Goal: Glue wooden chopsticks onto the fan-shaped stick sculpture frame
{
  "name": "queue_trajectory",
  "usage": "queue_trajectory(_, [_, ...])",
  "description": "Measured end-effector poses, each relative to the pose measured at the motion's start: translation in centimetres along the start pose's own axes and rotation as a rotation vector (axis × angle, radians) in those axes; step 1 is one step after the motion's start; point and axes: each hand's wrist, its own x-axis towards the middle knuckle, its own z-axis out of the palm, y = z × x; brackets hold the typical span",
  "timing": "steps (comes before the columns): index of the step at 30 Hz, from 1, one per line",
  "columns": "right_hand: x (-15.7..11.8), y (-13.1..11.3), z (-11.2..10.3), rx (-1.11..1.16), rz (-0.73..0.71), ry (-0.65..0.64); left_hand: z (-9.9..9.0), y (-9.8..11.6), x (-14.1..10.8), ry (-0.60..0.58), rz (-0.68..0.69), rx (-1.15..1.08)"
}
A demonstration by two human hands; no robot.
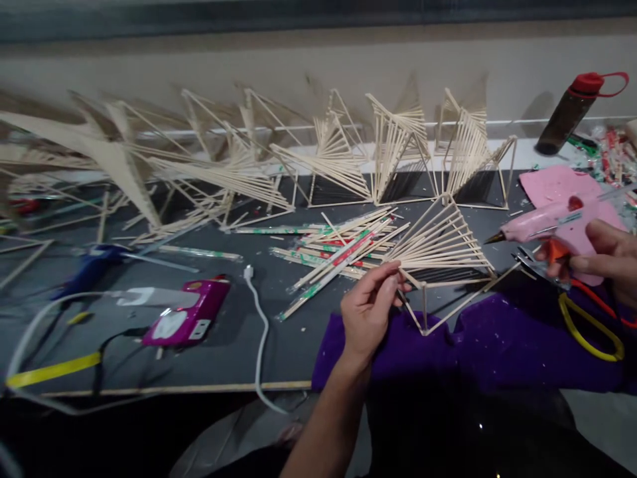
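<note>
My left hand [371, 309] is closed in a pinch on the near-left corner of a frame of thin wooden sticks [442, 255], whose sticks fan out toward the right. At the right edge, my right hand [604, 259] is closed around the handle of a pink hot glue gun [542, 219], with fingers by its orange trigger. The gun's dark nozzle points left, apart from the frame. Just below it lie scissors [592, 332] with yellow and red handles, partly over a purple cloth [408, 358].
Several finished-looking stick frames [403, 153] stand along the wall. Wrapped chopsticks [338, 245] lie in a pile mid-table. Left are a magenta power adapter [189, 312], a blue glue gun [92, 269] and a white cable [259, 318]. A red-capped bottle [567, 116] stands back right.
</note>
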Motion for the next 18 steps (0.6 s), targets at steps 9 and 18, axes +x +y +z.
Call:
queue_trajectory(9, [2.5, -2.9, 7.6, 0.117, -0.121, -0.585, -0.7, -0.6, -0.7, -0.016, 0.001, 0.006])
queue_trajectory(18, [2.7, -1.4, 7.8, 0.040, -0.176, -0.666, -0.9, -0.6, -0.9, -0.050, 0.027, 0.052])
